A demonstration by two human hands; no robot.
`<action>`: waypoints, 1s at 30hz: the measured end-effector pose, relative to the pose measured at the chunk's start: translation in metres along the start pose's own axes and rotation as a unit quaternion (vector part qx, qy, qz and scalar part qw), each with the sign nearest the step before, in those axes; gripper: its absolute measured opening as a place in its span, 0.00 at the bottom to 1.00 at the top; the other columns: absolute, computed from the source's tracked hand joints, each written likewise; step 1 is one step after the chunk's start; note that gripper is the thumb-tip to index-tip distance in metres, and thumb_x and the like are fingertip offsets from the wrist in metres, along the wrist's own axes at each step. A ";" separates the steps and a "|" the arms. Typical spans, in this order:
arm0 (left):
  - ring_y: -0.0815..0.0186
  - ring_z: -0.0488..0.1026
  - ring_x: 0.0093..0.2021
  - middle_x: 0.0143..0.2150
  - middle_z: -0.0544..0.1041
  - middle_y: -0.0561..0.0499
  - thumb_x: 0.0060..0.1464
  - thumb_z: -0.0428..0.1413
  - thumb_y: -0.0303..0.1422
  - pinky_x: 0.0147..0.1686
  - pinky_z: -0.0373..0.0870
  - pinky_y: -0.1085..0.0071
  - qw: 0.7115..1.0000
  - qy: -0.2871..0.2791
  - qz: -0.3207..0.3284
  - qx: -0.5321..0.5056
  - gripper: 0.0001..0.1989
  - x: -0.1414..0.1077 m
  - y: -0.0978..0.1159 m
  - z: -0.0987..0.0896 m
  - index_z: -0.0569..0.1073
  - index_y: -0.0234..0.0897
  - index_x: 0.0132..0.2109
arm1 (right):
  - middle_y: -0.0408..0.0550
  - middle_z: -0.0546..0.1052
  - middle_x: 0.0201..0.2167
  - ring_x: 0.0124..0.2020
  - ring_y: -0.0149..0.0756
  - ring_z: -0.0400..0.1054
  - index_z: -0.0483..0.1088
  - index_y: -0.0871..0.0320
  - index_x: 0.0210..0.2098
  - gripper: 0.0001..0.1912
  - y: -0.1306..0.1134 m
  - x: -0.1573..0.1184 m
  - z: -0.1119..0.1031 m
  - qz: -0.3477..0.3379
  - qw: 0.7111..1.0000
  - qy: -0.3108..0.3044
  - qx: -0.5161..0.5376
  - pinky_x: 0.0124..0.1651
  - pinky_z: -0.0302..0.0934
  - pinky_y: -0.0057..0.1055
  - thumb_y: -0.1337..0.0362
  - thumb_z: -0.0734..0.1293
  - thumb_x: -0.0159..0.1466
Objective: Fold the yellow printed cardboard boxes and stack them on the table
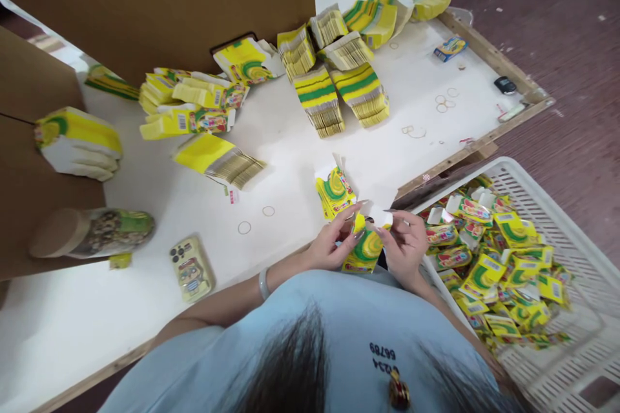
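Close to my body, at the table's front edge, a small yellow and green carton [364, 251] is held between both hands, its white top flaps raised. My left hand [335, 242] pinches its left side and a yellow flap. My right hand [405, 245] grips the white flap on the right with thumb and fingers. Just beyond my left hand lies another yellow carton [334, 190] with an open white flap. At my right, a white plastic basket [557, 226] holds several yellow cartons [484, 274], many with flaps sticking out.
Stacks of flat cartons [317, 100] lie on the white table [295, 161]. A phone [191, 269], a jar [113, 232] and loose rubber bands [244, 228] are on the left. Cardboard [194, 0] stands behind. A blue box [450, 48] lies at the far right.
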State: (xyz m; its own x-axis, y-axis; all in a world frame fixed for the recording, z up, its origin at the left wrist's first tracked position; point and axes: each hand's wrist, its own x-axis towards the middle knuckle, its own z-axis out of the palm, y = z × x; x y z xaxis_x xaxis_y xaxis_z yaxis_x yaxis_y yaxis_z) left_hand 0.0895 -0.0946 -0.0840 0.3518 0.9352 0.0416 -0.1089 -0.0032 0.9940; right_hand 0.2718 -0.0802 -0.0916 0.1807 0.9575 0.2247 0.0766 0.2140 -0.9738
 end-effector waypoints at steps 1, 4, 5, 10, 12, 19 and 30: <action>0.66 0.78 0.36 0.43 0.81 0.47 0.71 0.52 0.45 0.37 0.75 0.71 1.000 -0.005 -0.005 -0.006 0.31 -0.001 0.002 -0.002 0.55 0.44 0.74 | 0.47 0.82 0.37 0.33 0.37 0.79 0.78 0.53 0.44 0.14 -0.003 0.003 0.000 0.014 1.000 -0.025 0.007 0.37 0.75 0.33 0.56 0.77 0.61; 0.67 0.77 0.36 0.42 0.79 0.48 0.71 0.53 0.44 0.37 0.74 0.72 0.999 -0.035 0.003 -0.013 0.25 0.000 0.009 -0.008 0.61 0.41 0.68 | 0.43 0.81 0.27 0.26 0.34 0.74 0.79 0.55 0.36 0.12 -0.010 0.010 0.000 0.049 0.993 -0.106 0.015 0.29 0.71 0.29 0.53 0.73 0.66; 0.67 0.77 0.37 0.43 0.78 0.47 0.71 0.53 0.44 0.38 0.74 0.72 0.999 -0.044 0.007 -0.005 0.21 0.001 0.011 -0.009 0.64 0.40 0.64 | 0.42 0.79 0.25 0.25 0.33 0.73 0.78 0.55 0.33 0.13 -0.011 0.011 0.001 0.048 0.991 -0.121 0.010 0.29 0.70 0.28 0.53 0.72 0.67; 0.65 0.76 0.41 0.45 0.78 0.45 0.73 0.50 0.44 0.42 0.73 0.69 0.999 0.014 0.042 0.013 0.18 0.004 0.012 -0.006 0.65 0.40 0.62 | 0.46 0.84 0.35 0.34 0.38 0.80 0.76 0.53 0.52 0.13 -0.004 0.007 -0.003 -0.024 0.998 -0.056 -0.023 0.37 0.76 0.32 0.59 0.71 0.69; 0.64 0.77 0.41 0.47 0.79 0.45 0.73 0.48 0.47 0.41 0.75 0.68 0.999 0.021 0.034 -0.005 0.26 0.004 0.012 -0.003 0.57 0.43 0.71 | 0.49 0.86 0.41 0.40 0.41 0.83 0.76 0.51 0.57 0.16 -0.002 0.008 -0.010 -0.092 0.990 -0.090 -0.054 0.43 0.78 0.36 0.61 0.70 0.70; 0.58 0.80 0.47 0.48 0.83 0.42 0.71 0.48 0.50 0.46 0.78 0.65 0.996 0.011 -0.021 0.086 0.26 0.008 0.027 -0.009 0.76 0.40 0.63 | 0.55 0.83 0.53 0.49 0.49 0.82 0.78 0.50 0.53 0.24 -0.018 0.015 -0.026 0.005 0.965 -0.260 -0.031 0.46 0.81 0.42 0.46 0.76 0.62; 0.59 0.82 0.47 0.50 0.84 0.41 0.71 0.48 0.51 0.49 0.80 0.63 0.992 0.004 -0.058 0.116 0.29 0.007 0.026 -0.010 0.74 0.37 0.66 | 0.49 0.83 0.47 0.41 0.39 0.81 0.71 0.50 0.54 0.20 -0.038 0.022 -0.024 0.254 0.913 -0.312 0.069 0.37 0.77 0.31 0.59 0.74 0.64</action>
State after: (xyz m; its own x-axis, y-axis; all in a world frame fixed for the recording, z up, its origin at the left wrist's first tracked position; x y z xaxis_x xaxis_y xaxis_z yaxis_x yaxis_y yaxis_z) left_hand 0.0798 -0.0846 -0.0589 0.3411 0.9371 -0.0738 0.1496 0.0234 0.9885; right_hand 0.2966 -0.0718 -0.0486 -0.4388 0.8544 -0.2782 0.0056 -0.3070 -0.9517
